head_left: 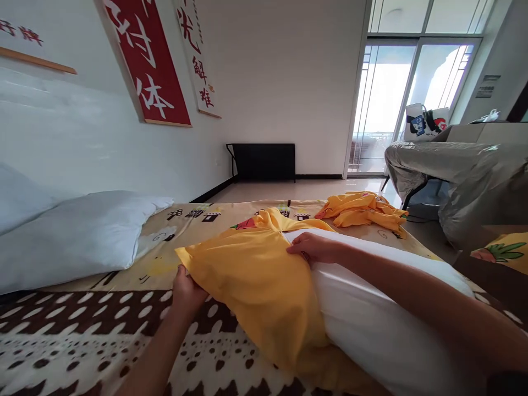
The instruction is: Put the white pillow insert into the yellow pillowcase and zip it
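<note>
A yellow pillowcase (264,275) covers the left part of a white pillow (371,308), whose right part is bare. My left hand (186,289) is closed round the near left corner of the pillowcase. My right hand (315,248) pinches the pillowcase at its open edge, where yellow cloth meets white pillow. A red fruit print (245,223) shows on the far side of the case. Both lie on a bed with a brown and cream patterned blanket (223,352).
White pillows (82,236) lie at the left by the wall. Crumpled yellow cloth (363,212) rests at the bed's far right. Beyond stand a black folded panel (264,162) and a plastic-wrapped piece of furniture (445,162). A box with yellow cloth (507,250) is at right.
</note>
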Motion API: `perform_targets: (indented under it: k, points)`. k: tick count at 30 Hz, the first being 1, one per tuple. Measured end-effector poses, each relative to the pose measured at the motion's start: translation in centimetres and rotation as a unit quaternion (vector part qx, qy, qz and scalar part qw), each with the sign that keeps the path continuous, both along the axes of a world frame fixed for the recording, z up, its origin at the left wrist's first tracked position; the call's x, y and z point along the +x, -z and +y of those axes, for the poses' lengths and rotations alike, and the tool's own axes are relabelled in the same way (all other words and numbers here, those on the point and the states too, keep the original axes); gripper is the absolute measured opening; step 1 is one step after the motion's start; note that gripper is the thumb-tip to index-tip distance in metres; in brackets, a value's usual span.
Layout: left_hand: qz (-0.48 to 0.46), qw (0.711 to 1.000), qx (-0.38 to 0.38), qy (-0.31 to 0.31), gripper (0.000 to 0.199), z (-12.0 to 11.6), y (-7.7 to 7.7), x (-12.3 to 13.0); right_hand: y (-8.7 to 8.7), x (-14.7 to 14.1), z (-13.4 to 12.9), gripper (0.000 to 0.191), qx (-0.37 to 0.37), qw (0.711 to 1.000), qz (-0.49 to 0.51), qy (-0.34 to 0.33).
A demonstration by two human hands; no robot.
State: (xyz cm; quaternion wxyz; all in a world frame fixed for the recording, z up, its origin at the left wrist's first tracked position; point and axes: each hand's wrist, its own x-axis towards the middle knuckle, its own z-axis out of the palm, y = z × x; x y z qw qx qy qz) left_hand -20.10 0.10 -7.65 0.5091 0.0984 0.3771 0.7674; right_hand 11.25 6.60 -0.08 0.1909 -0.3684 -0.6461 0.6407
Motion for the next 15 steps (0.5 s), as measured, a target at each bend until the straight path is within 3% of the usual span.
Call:
perform_targets:
  k: [2, 4, 7, 9, 12, 15]
  points:
    - [0.015, 0.998, -0.01, 0.062, 0.046, -2.7, 2.3, 2.2, 0.9, 0.2, 1.1, 0.026, -0.014, 0.998, 0.054, 0.04]
    - [0.03, 0.983, -0.044, 0.173, 0.036, -5.1, 4.2, 5.0, 1.9, 1.0, 2.0, 0.022, -0.041, 0.989, 0.117, 0.087]
    - [0.078, 0.947, -0.102, 0.293, 0.042, -7.2, 5.7, 9.6, 2.8, 2.4, 2.7, 0.016, -0.06, 0.977, 0.146, 0.141]
    - [0.164, 0.93, -0.111, 0.31, 0.051, -7.6, 5.4, 12.4, 3.0, 3.0, 2.9, 0.015, -0.065, 0.977, 0.138, 0.149]
    - [0.314, 0.91, -0.1, 0.25, 0.044, -7.8, 4.5, 15.7, 2.8, 3.2, 2.6, 0.018, -0.074, 0.987, 0.093, 0.108]
    - [0.439, 0.857, -0.083, 0.257, 0.05, -8.2, 4.9, 18.3, 2.6, 3.3, 2.4, 0.016, -0.065, 0.995, 0.053, 0.058]
